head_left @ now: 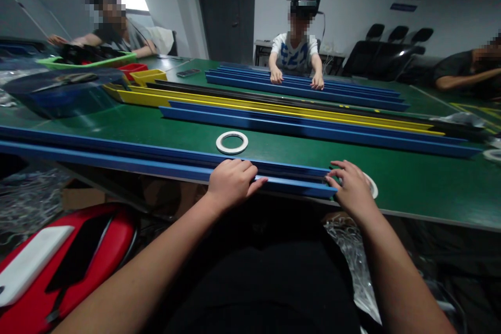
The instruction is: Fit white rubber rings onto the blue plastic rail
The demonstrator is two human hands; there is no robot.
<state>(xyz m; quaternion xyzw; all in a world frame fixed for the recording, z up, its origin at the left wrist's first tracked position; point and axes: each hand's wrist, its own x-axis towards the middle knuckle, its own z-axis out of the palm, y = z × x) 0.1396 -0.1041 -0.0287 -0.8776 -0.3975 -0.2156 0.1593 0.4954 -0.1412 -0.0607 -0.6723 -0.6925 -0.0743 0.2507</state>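
A long blue U-shaped channel strip (148, 163) lies along the near edge of the green table, its open side up. My left hand (231, 181) grips it from above, with fingers over the far wall and the thumb along the near wall. My right hand (352, 188) is at the strip's right end, fingers curled and closed around the tip; whether something small is also between them I cannot make out. Partly hidden behind that hand lies a white ring-shaped tape roll (373, 186). Another white tape roll (232, 143) lies flat just beyond the strip.
Farther back on the table (188, 136) lie another blue strip (313, 133), yellow strips (235, 105) and black ones. Across from me a person (296, 55) rests both hands on more blue strips (352, 95). A large round coil (58, 96) stands left; a red stool (105, 250) is beside me.
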